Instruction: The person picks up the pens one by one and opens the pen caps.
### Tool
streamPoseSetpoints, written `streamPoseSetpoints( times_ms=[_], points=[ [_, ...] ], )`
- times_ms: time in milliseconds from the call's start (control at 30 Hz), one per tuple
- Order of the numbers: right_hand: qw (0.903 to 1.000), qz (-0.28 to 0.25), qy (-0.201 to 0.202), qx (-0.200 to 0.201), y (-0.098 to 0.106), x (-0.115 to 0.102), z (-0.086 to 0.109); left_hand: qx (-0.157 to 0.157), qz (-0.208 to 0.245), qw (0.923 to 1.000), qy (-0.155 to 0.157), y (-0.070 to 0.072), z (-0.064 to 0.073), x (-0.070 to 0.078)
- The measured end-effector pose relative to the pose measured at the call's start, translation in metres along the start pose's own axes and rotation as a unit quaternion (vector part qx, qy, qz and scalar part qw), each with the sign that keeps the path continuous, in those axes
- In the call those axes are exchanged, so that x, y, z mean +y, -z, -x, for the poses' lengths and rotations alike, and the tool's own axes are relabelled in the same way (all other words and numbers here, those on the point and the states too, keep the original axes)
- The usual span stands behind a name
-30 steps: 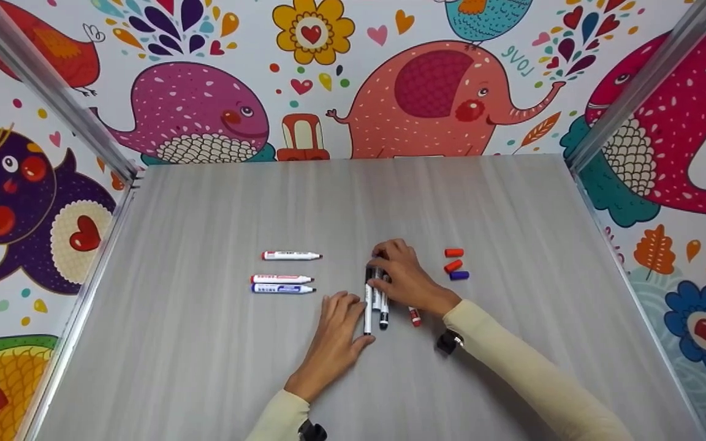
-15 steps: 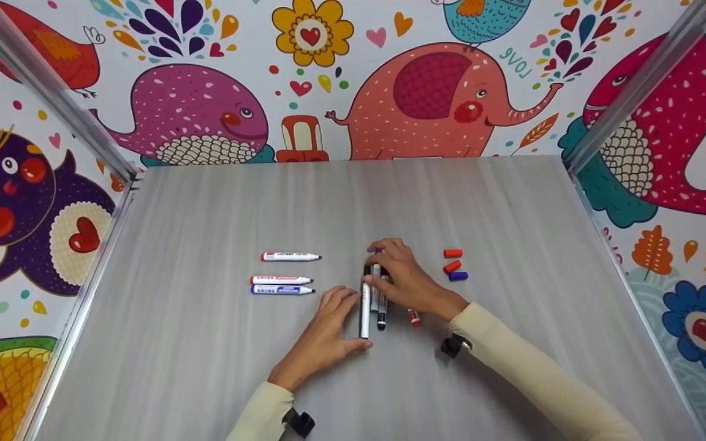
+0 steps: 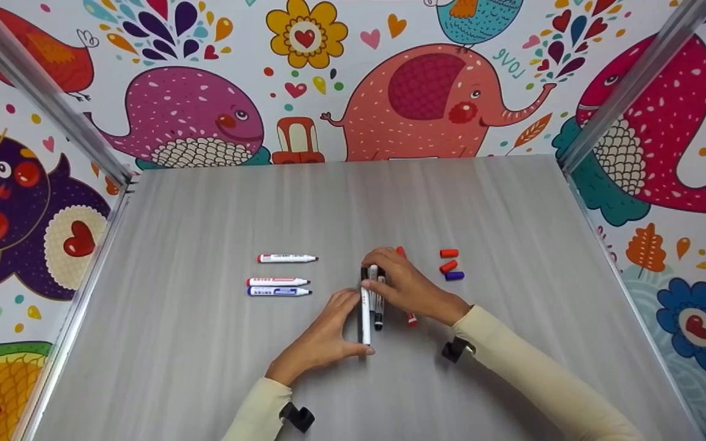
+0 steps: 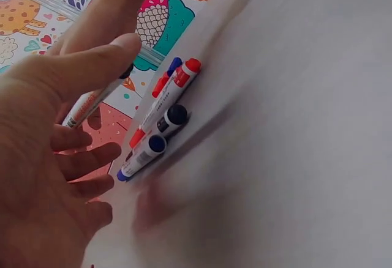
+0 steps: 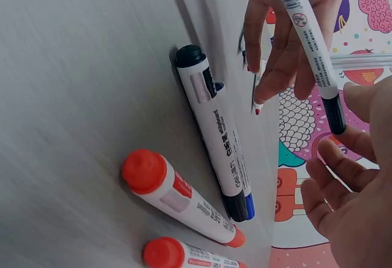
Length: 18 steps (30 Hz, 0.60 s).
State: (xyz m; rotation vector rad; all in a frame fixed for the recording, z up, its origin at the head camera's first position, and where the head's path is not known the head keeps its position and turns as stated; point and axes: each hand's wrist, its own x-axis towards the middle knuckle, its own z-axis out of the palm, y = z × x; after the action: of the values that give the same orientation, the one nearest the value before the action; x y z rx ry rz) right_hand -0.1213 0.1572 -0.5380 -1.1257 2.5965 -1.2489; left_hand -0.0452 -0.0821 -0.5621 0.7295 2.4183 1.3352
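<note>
In the head view, a white marker with a black cap (image 3: 365, 318) lies lengthwise between the two hands. My right hand (image 3: 405, 282) pinches its black end between thumb and fingers; the right wrist view shows this black end (image 5: 334, 115) close up. At the near end, the thumb of my left hand (image 3: 322, 337) touches the marker, while its other fingers stay loosely extended beside it. Beneath and beside the right hand, a black-capped marker (image 5: 214, 127) lies against a blue-ended one (image 4: 144, 156), with red-capped markers (image 5: 177, 197) close by.
Left on the grey table (image 3: 175, 367) lie three uncapped markers: a red one (image 3: 287, 258), another red one (image 3: 278, 282) and a blue one (image 3: 279, 292), tips rightward. Right of the hands are two red caps (image 3: 449, 253) and a blue cap (image 3: 454, 275). Patterned walls enclose the table.
The held marker has moved slightly toward the person and away from the other markers. The left hand has drawn back a little, its thumb staying at the marker's near end.
</note>
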Motion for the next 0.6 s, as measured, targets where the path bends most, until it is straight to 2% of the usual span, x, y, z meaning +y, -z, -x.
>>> streamPoseSetpoints(
  times_ms=[167, 333, 600],
  points=[
    [0.9990, -0.042, -0.018, -0.001, 0.000, -0.001, 0.002, -0.015, 0.043, 0.9989, 0.014, 0.002, 0.001, 0.006],
    [0.9980, -0.057, -0.023, 0.017, -0.002, -0.003, 0.004, -0.030, 0.093, 0.9945, 0.035, 0.005, 0.002, 0.010],
    [0.9963, -0.067, -0.021, 0.050, -0.002, -0.006, 0.007, -0.043, 0.199, 0.9782, 0.040, 0.012, -0.005, 0.012]
  ],
)
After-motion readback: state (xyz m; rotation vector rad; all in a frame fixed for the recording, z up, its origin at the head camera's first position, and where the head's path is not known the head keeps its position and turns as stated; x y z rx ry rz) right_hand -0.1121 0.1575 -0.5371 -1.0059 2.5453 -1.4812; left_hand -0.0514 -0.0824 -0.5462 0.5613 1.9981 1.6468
